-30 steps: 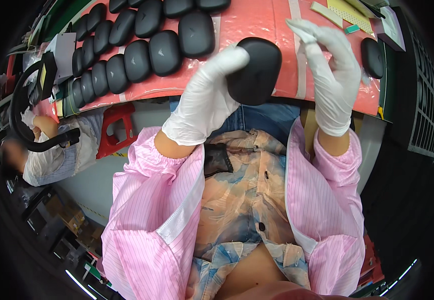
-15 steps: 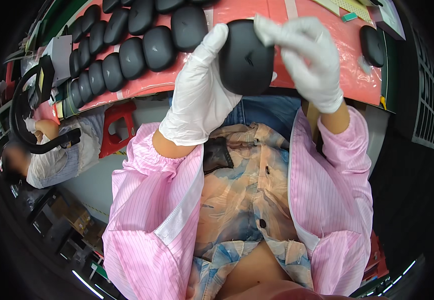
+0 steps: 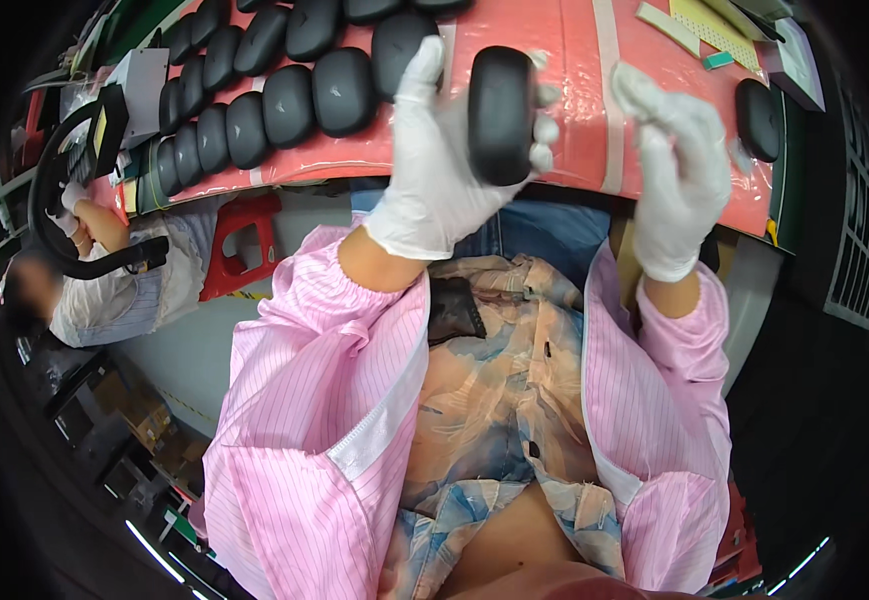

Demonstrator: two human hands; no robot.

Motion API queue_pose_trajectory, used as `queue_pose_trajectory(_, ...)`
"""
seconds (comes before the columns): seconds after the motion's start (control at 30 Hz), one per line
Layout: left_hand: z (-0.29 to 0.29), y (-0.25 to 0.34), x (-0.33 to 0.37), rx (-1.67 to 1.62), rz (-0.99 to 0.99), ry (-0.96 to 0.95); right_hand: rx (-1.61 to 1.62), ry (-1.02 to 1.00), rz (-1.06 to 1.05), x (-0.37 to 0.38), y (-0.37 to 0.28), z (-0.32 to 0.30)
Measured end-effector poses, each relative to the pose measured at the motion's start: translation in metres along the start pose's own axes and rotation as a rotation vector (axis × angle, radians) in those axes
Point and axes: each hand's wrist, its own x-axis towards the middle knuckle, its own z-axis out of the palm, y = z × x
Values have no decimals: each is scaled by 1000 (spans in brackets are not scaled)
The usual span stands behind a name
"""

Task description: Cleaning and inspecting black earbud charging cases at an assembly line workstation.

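Observation:
My white-gloved left hand is closed around a smooth black rounded case, held up over the near edge of the table. The case is turned so a narrow side shows; the gloved fingertips wrap past its right side. To the right, apart from the case, my white-gloved right hand is raised with its fingers bent and the tips drawn together. Whether anything small lies between those tips cannot be made out. Behind my left hand, rows of similar black cases stand on the table.
Red sheeting under clear film covers the table. Another black case lies at the right, near a small green block and a white box. On the left are a black curved tube, a red stool and another person.
The case has turned from its broad marked face to a narrow side. My right hand has come off its edge and moved right. The view has shifted slightly.

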Motion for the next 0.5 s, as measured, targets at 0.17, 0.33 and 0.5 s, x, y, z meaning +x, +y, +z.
queue_pose_trajectory(0.17, -5, -9, 2, -266, -206, -50, 78, -94, -102, 37, -1, 0)
queue_pose_trajectory(0.33, -2, -2, -2, -260, -101, -91, -33, -252, -402, 22, -14, 29)
queue_pose_trajectory(0.5, 11, -4, 0, -6, 7, -17, 266, -430, -425, -2, -11, 9)
